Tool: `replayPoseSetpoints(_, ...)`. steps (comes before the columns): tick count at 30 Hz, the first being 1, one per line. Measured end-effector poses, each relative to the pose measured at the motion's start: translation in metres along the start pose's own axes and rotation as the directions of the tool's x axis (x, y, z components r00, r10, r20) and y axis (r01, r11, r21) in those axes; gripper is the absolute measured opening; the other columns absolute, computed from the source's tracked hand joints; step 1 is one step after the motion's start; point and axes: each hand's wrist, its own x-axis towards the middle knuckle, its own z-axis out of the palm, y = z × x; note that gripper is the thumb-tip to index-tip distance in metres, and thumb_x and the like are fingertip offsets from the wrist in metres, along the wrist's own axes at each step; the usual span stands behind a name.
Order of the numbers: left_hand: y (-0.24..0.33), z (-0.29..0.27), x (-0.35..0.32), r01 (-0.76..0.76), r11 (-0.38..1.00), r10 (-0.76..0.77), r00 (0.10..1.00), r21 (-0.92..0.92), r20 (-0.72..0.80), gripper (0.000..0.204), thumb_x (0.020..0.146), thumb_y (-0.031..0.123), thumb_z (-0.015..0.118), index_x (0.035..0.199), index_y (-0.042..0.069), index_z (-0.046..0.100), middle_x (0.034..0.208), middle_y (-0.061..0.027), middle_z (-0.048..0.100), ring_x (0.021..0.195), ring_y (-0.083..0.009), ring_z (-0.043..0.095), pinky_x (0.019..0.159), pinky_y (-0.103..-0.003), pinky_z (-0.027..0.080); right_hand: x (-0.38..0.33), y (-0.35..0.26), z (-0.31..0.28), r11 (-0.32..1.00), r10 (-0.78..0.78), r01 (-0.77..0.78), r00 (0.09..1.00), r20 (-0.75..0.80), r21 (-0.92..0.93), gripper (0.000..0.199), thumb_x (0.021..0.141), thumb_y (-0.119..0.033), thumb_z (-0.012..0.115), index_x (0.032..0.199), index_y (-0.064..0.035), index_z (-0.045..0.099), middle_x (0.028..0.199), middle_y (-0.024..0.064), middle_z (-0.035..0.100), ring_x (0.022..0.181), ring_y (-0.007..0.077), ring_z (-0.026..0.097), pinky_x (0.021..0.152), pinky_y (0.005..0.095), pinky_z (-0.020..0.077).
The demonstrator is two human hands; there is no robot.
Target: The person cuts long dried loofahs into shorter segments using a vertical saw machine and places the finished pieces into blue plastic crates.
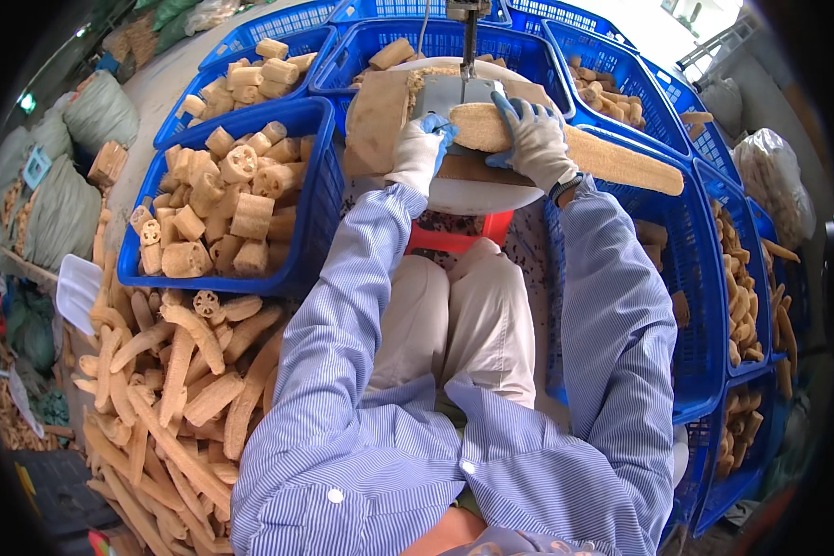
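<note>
Both my hands wear white gloves with blue fingers, at a saw table with a grey metal plate (459, 91) and an upright blade (469, 51). My right hand (536, 144) is closed over a long dried loofah (625, 163), its fingers spread across the top. The loofah's left end lies at the plate's near edge, and the rest stretches out to the right. My left hand (419, 151) is beside that end with curled fingers; what they hold, if anything, is hidden. A wooden board (377, 120) lies left of the plate.
A blue crate (296, 264) of short loofah pieces (252, 215) stands at my left. Long whole loofahs (181, 371) are heaped below it. More blue crates stand behind the saw and along my right (704, 389). A red stool (449, 241) is between my knees and the saw.
</note>
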Motion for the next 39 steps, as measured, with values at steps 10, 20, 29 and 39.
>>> replayPoseSetpoints(10,-0.011,0.006,0.018,-0.044,0.996,0.04,0.997,-0.073,-0.059,0.008,0.09,0.01,0.074,0.094,0.004,0.073,0.077,0.0006,0.064,0.065,-0.0075,0.056,0.056,-0.025,0.045,0.015,0.0,-0.006,0.999,0.014,-0.012,0.999,0.038,-0.038,0.102,0.075,-0.066,0.075,0.156,-0.024,0.029,0.142,0.0128,0.05,0.131,0.0311,0.049,0.105,0.0467,0.0408)
replayPoseSetpoints(20,-0.03,0.007,0.039,-0.113,0.993,0.111,0.993,-0.038,-0.037,0.007,0.094,0.011,0.068,0.093,0.004,0.071,0.079,0.0002,0.066,0.069,-0.0075,0.061,0.059,-0.023,0.047,0.038,0.006,0.002,0.998,-0.01,0.013,0.999,0.051,-0.069,0.1,0.076,-0.065,0.075,0.156,-0.0254,0.031,0.14,0.0128,0.05,0.128,0.0305,0.053,0.103,0.0455,0.044)
replayPoseSetpoints(29,-0.024,0.01,0.05,-0.083,0.996,0.082,0.996,-0.029,-0.034,0.008,0.093,0.013,0.07,0.092,0.005,0.071,0.077,0.0008,0.065,0.065,-0.0071,0.058,0.057,-0.024,0.045,0.054,0.014,0.005,0.995,0.024,-0.014,0.994,0.106,-0.095,0.098,0.075,-0.069,0.074,0.154,-0.0276,0.035,0.139,0.011,0.052,0.129,0.0305,0.054,0.1,0.0461,0.0492)
replayPoseSetpoints(39,-0.013,0.007,0.065,-0.075,0.99,0.08,0.996,0.123,-0.037,0.015,0.092,0.017,0.073,0.1,0.005,0.072,0.076,0.0006,0.065,0.062,-0.0085,0.058,0.055,-0.026,0.048,0.069,0.02,0.004,1.0,0.019,-0.019,0.994,0.103,-0.005,0.101,0.07,-0.066,0.08,0.153,-0.0251,0.039,0.141,0.0114,0.054,0.127,0.0309,0.056,0.104,0.043,0.0495)
